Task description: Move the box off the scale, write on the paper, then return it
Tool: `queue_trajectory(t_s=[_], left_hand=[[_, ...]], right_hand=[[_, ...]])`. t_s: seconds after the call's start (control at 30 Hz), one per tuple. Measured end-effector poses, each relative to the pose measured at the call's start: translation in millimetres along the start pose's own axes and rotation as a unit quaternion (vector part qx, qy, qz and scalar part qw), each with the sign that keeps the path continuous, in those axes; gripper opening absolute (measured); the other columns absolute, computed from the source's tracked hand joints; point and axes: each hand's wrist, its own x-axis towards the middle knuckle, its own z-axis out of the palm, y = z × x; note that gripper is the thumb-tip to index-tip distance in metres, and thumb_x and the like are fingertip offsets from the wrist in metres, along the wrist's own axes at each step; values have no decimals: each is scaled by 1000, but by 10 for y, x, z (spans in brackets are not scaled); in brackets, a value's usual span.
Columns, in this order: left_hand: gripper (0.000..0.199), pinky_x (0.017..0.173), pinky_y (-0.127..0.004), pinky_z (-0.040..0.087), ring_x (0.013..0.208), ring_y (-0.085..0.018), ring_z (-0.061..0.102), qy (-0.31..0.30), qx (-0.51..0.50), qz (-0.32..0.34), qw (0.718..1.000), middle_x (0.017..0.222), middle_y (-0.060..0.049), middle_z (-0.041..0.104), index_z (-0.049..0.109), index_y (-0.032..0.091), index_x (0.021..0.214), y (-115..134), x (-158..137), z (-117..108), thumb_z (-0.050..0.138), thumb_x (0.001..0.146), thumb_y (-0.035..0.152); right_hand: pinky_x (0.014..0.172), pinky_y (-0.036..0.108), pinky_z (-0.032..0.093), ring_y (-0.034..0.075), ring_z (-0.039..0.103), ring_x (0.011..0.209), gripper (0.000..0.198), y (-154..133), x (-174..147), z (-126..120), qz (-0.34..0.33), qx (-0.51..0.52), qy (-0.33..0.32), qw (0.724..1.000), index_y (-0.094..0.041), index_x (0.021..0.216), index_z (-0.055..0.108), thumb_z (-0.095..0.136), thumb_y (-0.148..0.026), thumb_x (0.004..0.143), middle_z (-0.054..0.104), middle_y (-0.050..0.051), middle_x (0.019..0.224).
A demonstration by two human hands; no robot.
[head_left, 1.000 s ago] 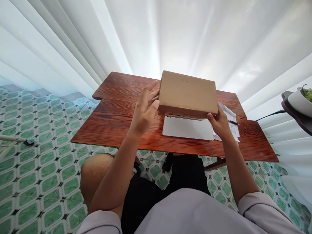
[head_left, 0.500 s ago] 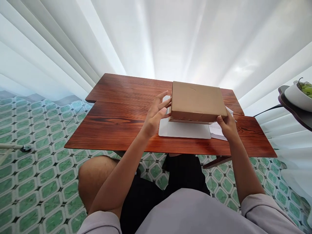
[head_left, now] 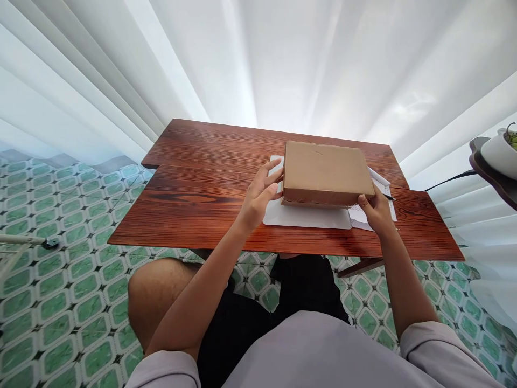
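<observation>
A closed brown cardboard box (head_left: pixel 325 167) is held between my two hands over a white flat board (head_left: pixel 307 216). On the box's left side, the spread fingers of my left hand (head_left: pixel 258 196) press against the edge, with the thumb a little apart from the front. My right hand (head_left: pixel 377 207) grips the front right corner, thumb on the front face and the other fingers mostly hidden behind the side. Whether the box's underside touches the board cannot be made out. Partly behind my right hand lie papers with writing (head_left: pixel 361 216) and a dark pen (head_left: pixel 389 197).
The dark red wooden table (head_left: pixel 194 202) has stepped ends. A white curtain (head_left: pixel 258 64) hangs behind it. At the right, a white bowl (head_left: pixel 498 156) with something green stands on a dark shelf (head_left: pixel 479 153). A caster leg (head_left: pixel 50 243) is on the tiled floor at left.
The box's far edge has come down slightly as both hands stay on it. More of the papers and the pen now shows beside my right hand.
</observation>
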Motion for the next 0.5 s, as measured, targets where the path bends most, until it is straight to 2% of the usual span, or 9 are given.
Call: queue_trajectory(t_s=[0.17, 0.5], left_hand=[[58, 90, -46, 59, 135, -31, 50, 10, -9, -9, 1000, 147, -14, 51, 39, 25, 145, 9, -23, 10, 52, 91, 40], [57, 87, -45, 60, 131, -31, 53, 29, -16, -21, 999, 143, -14, 54, 42, 25, 143, -32, -31, 4, 53, 89, 41]], right_hand=[[103, 47, 52, 32, 56, 128, 75, 17, -18, 9, 3, 0, -5, 1000, -23, 151, 44, 60, -62, 90, 56, 14, 143], [100, 47, 55, 32, 58, 124, 71, -9, -33, 43, 5, -2, -8, 1000, -22, 148, 49, 60, -61, 90, 61, 14, 137]])
